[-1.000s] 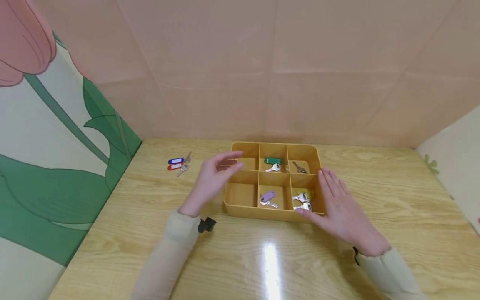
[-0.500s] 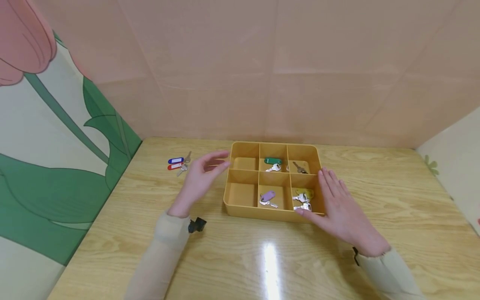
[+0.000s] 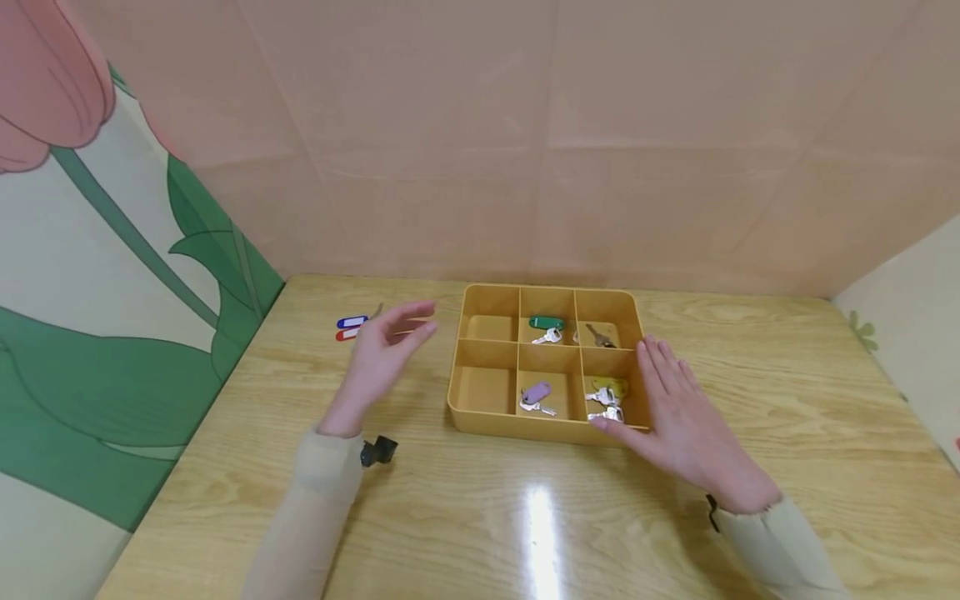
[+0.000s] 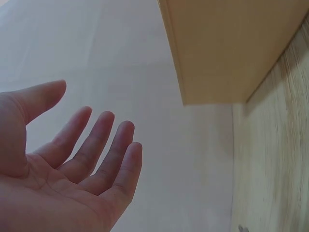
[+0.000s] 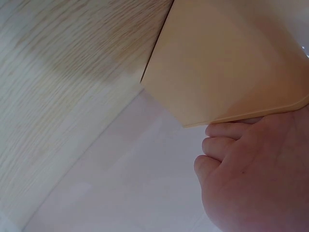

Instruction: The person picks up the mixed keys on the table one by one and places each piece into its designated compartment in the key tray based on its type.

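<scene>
On the wood-grained table [image 3: 435,533], a tan six-compartment tray [image 3: 517,427] is standing near the pinkish backdrop [image 3: 450,167], between the two hands.

Left hand [image 3: 372,354]: it is hovering well apart from the tray's left side, its thumb and loosely bent fingers spreading apart, as the left-wrist view is also showing. Beside it, a blue tag [image 3: 352,322] and a red tag [image 3: 348,334] are lying on the table, the hand partly hiding the red one; whether it is touching either cannot be told.

Right hand [image 3: 686,421]: its straight fingers are lying together against the tray's right wall, while its thumb is stretching apart from them to the front edge, near the right corner.

Tray contents: a green tag [image 3: 547,322] and a silver key [image 3: 550,337] are occupying the back middle compartment; a dark key [image 3: 600,336] is resting in the back right. A purple tag [image 3: 536,392] is lying with silver metal pieces [image 3: 534,407] in the front middle, and a yellow tag [image 3: 619,387] with bright keys [image 3: 604,397] in the front right.

Surroundings: pale sleeves [image 3: 315,500] are covering both forearms, and a painted flower mural [image 3: 112,225] is filling the left wall.
</scene>
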Tool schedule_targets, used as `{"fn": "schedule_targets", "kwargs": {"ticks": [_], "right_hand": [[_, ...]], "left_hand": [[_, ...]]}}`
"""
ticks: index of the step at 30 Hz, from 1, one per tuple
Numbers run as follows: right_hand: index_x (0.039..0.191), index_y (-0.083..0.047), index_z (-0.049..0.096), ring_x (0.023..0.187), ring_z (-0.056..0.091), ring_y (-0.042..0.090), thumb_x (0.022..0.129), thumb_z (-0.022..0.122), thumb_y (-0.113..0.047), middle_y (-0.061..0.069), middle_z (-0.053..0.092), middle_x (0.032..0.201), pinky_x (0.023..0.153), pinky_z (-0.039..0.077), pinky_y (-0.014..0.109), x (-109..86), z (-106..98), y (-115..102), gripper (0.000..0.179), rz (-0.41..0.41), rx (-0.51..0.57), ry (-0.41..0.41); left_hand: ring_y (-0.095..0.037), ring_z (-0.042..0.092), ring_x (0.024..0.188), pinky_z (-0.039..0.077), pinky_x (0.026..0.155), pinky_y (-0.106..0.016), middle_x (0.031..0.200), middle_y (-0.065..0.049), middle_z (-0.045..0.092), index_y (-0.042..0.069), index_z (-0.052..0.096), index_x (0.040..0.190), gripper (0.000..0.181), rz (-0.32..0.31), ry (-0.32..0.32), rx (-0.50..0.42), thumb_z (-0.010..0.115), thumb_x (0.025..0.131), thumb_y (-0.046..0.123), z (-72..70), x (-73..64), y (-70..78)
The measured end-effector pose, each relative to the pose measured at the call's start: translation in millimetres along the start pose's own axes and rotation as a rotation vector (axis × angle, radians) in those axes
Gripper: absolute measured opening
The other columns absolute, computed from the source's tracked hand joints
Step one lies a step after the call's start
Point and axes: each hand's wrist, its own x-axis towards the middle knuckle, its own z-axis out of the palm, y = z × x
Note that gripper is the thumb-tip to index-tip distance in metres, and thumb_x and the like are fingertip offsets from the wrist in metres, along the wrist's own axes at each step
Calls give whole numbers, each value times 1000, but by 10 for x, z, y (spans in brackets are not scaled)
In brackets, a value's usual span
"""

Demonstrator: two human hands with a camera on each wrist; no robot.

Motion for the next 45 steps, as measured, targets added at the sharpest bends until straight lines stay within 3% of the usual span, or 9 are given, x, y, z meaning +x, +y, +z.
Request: {"fn": "schedule_targets", "kwargs": {"ticks": [8, 15, 20, 26, 34, 41, 45], "right_hand": [[161, -1, 1, 154, -7, 28, 92, 61, -68, 17, 0, 168, 122, 2, 50, 3, -7, 3, 114, 2, -5, -12], [161, -1, 0, 154, -7, 29, 92, 61, -68, 18, -1, 168, 122, 3, 51, -1, -12, 8, 114, 3, -6, -21], [161, 0, 1, 154, -6, 31, 92, 61, -67, 19, 0, 168, 122, 3, 51, -5, -5, 14, 114, -6, -8, -7], [161, 2, 2, 153, -3, 34, 92, 62, -66, 21, 2, 167, 122, 4, 51, -34, 19, 15, 113, -12, -1, -6], [161, 0, 1, 154, -5, 31, 92, 61, -67, 19, 0, 168, 122, 4, 50, -28, 21, 13, 113, -1, -3, -8], [161, 0, 1, 154, -5, 30, 92, 61, -67, 18, 0, 167, 122, 5, 51, -13, 1, -2, 113, -10, -10, -9], [161, 0, 1, 154, -6, 29, 92, 61, -67, 18, -1, 168, 122, 4, 51, -11, -7, -5, 113, -8, -5, -9]], "left_hand": [[-37, 61, 117, 48, 102, -48, 132, -22, 63, -5, 61, 133, 34, -25, 34, 76, 64, 102, 7, -174, -79, 147], [-26, 61, 115, 47, 102, -40, 132, -13, 64, 2, 63, 134, 36, -25, 65, 78, 66, 102, 19, -395, -25, -95], [-28, 63, 112, 51, 91, -28, 130, -13, 65, 4, 65, 132, 37, -23, 100, 100, 68, 101, 24, -545, 8, -140], [-24, 63, 110, 49, 86, -24, 131, -11, 66, 4, 65, 133, 39, -88, 120, 160, 67, 101, 26, -682, 40, -172], [-29, 62, 116, 49, 90, -27, 132, -16, 64, 3, 63, 136, 40, -148, 103, 215, 65, 102, 24, -831, 148, -273], [-33, 60, 120, 51, 95, -47, 136, -15, 61, 4, 61, 138, 44, -195, 73, 284, 64, 103, 30, -923, 220, -345], [-36, 60, 119, 50, 97, -49, 135, -18, 61, 3, 60, 138, 44, -188, 65, 318, 63, 103, 30, -957, 241, -392]]}}
